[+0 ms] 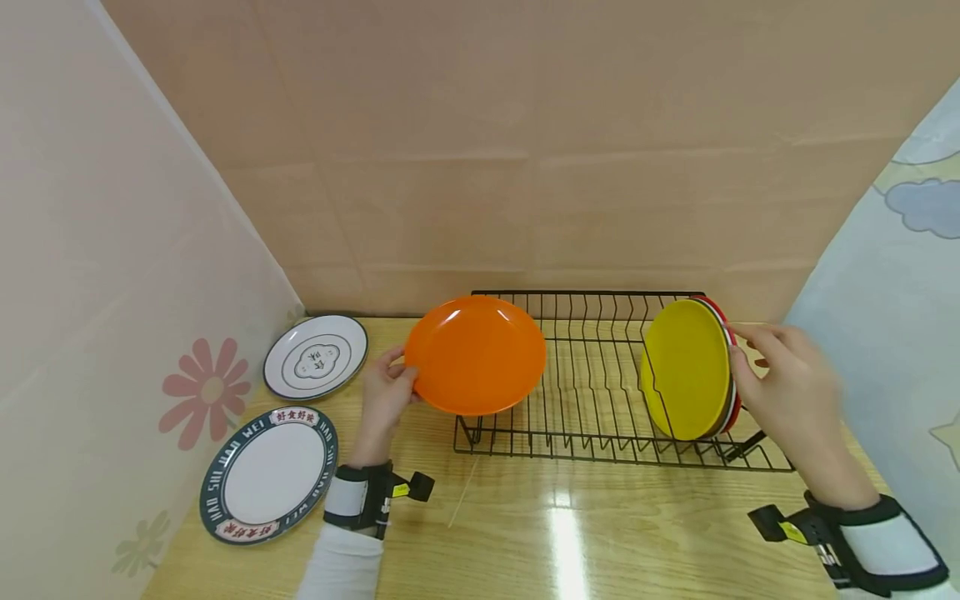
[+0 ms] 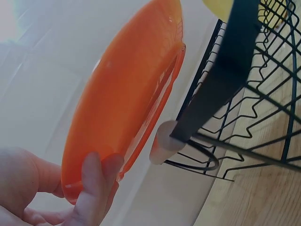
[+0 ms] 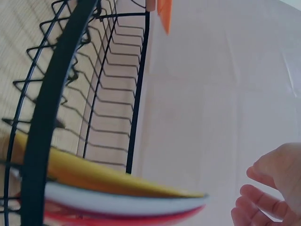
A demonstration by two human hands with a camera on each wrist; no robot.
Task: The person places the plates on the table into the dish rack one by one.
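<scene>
With my left hand (image 1: 384,392) pinching the orange plate (image 1: 476,355) by its rim, I should tip it upright into a free slot of the rack (image 1: 600,433) while my relaxed right hand (image 1: 787,383) steadies the yellow plate (image 1: 686,369).

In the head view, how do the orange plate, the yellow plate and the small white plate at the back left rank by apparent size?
1. orange plate, largest.
2. yellow plate; it stands angled in the rack, so this rank is unsure.
3. small white plate, smallest.

Wooden counter (image 1: 570,533) bearing wire dish rack (image 1: 600,400) at one o'clock, two patterned plates (image 1: 268,475) (image 1: 316,357) at nine.
</scene>
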